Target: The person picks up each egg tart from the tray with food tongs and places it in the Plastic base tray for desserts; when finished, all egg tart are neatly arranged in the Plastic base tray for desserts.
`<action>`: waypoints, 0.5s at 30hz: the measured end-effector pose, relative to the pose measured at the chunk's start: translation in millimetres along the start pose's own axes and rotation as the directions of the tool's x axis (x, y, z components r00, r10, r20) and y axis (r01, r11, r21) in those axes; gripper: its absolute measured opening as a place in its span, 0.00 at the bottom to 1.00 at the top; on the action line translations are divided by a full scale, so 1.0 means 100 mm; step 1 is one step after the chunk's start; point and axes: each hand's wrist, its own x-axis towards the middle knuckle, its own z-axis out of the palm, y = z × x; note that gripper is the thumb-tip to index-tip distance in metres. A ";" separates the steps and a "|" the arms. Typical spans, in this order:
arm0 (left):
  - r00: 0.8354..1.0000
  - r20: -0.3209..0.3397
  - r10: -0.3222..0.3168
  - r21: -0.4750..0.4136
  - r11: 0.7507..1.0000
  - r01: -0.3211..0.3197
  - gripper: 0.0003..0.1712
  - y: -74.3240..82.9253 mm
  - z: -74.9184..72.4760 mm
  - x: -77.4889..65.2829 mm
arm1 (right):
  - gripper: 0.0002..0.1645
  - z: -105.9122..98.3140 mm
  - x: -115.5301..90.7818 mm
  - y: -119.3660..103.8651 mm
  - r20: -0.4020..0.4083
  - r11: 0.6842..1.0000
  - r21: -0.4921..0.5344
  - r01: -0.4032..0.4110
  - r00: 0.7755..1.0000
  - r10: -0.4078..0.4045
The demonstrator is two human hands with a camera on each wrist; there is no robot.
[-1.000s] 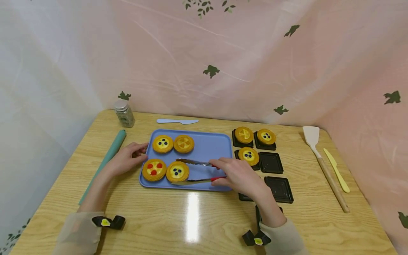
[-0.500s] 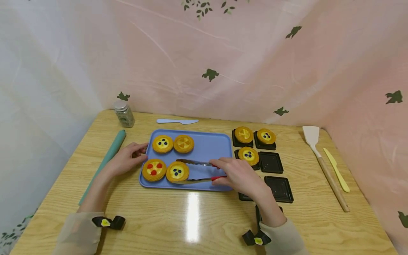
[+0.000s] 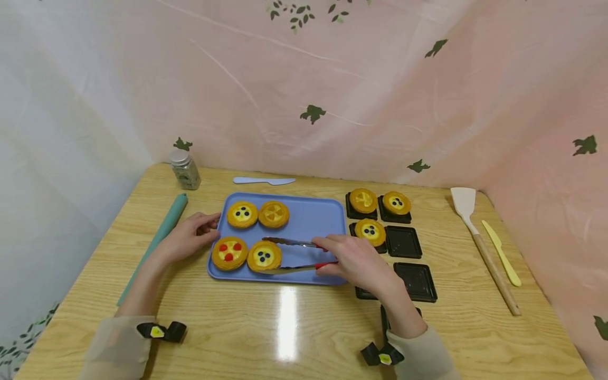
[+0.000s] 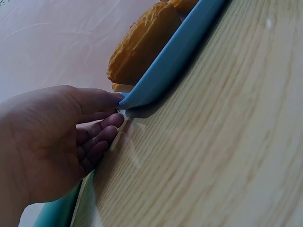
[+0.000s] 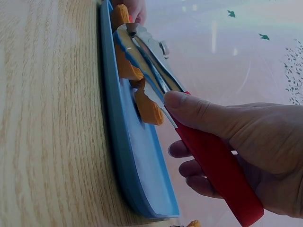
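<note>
My left hand point(image 3: 189, 238) holds the left edge of a blue tray point(image 3: 313, 216); in the left wrist view the thumb lies on the rim, with fingers curled beneath. My right hand point(image 3: 358, 261) grips red-handled metal tongs point(image 5: 215, 170), spread apart over the tray. Their two arms lie on either side of a blueberry-topped tart point(image 3: 264, 257); whether both tips touch it I cannot tell. Left of it sits a tart with red berries point(image 3: 230, 254). Behind them are another blueberry tart point(image 3: 243, 215) and one with yellow wedges point(image 3: 274, 215).
Right of the tray stand small black trays point(image 3: 404, 243), three bearing tarts point(image 3: 370, 232). Farther right lie a spatula point(image 3: 480, 237) and a yellow knife point(image 3: 502, 254). A green rolling pin point(image 3: 163, 229) is near my left forearm. A jar point(image 3: 185, 169) and pale knife point(image 3: 264, 181) are behind.
The near arm of the tongs has shifted slightly in against the blueberry tart, its tip now partly hidden. Both hands and the tray are otherwise where they were.
</note>
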 end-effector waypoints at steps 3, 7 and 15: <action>1.000 -0.001 -0.003 0.006 1.000 0.003 0.31 -0.01 0.00 0.00 | 0.36 0.00 0.00 0.00 0.001 1.000 0.000 -0.002 1.000 0.002; 1.000 -0.002 0.000 0.006 1.000 0.000 0.31 -0.02 0.01 0.01 | 0.35 0.00 -0.01 0.01 -0.003 1.000 -0.001 -0.002 1.000 0.002; 1.000 0.001 0.001 0.003 1.000 -0.001 0.32 -0.02 0.03 0.01 | 0.36 0.00 -0.03 0.04 -0.006 1.000 0.008 0.001 1.000 -0.001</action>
